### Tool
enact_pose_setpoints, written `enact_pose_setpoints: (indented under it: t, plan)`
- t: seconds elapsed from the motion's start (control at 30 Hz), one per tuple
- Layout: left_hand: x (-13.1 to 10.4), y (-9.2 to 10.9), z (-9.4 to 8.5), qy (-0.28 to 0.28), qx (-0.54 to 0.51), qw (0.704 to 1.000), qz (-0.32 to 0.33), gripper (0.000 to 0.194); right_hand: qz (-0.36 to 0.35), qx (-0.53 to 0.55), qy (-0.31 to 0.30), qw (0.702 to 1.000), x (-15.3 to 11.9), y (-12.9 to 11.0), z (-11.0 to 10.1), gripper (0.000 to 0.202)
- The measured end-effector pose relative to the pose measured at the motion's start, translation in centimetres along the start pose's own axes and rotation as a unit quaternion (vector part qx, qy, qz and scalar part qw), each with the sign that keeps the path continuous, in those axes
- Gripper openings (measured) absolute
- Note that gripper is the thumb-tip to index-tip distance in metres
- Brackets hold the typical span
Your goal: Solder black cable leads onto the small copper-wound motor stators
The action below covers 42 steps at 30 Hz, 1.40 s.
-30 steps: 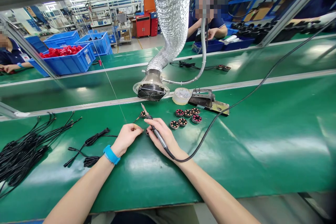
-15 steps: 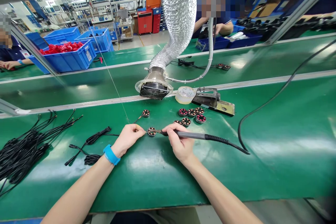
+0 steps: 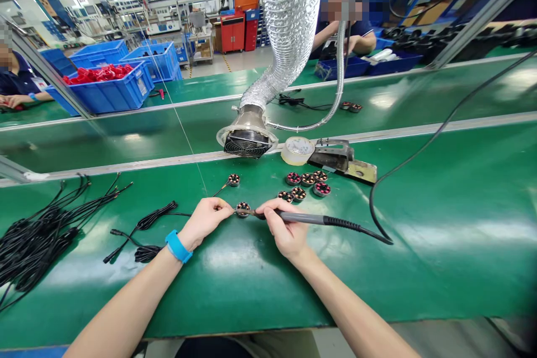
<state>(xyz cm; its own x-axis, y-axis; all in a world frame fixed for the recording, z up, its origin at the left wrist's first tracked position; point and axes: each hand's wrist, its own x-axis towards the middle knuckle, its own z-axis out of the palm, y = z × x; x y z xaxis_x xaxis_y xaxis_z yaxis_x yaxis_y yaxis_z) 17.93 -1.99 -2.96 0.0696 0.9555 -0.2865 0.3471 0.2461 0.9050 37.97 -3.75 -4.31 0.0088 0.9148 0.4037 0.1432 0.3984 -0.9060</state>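
Observation:
My right hand is closed around the grey handle of a soldering iron, whose tip reaches a small round part with copper-coloured pieces. At that part's left edge, my left hand pinches the end of a black cable, mostly hidden by the fingers. Another round part with a lead attached lies just behind. To the right is a group of several round parts, some with pink pieces. A coiled black cable lies left of my left hand.
A fume hose with a fan hangs behind my hands. Beyond the parts sit a tape roll and a tape dispenser. Many black cables lie at the left. The iron's cord loops right. Two people work across the bench.
My right hand and the iron have shifted slightly left, and the iron's cord has moved left too. My left hand keeps its pinch at the round part.

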Motion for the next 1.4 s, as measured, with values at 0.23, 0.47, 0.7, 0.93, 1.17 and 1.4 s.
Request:
enact_pose_setpoints:
  t: [0.23,0.47,0.7,0.93,1.17,1.4]
  plan:
    - [-0.1,0.1,0.0,-0.005,-0.006,1.000,-0.006,0.025,-0.004,0.004,-0.005,1.000,0.2,-0.3,0.1,0.025]
    - [-0.1,0.2,0.0,-0.001,-0.001,1.000,-0.008,0.024,-0.005,-0.002,-0.003,1.000,0.2,-0.3,0.1,0.025]
    - [-0.2,0.3,0.0,-0.007,-0.004,1.000,-0.012,0.026,-0.014,0.005,-0.004,1.000,0.2,-0.1,0.2,0.023]
    - [-0.2,0.2,0.0,-0.013,0.004,1.000,-0.012,0.027,-0.032,0.031,0.039,0.998,0.1,0.7,0.0,0.023]
    - [-0.1,0.2,0.0,-0.012,0.014,1.000,-0.018,0.029,-0.037,0.035,0.041,0.998,0.1,0.8,0.0,0.023]
    - [-0.2,0.4,0.0,-0.013,0.011,1.000,-0.024,0.028,-0.033,0.029,0.034,0.998,0.1,0.7,0.0,0.023]
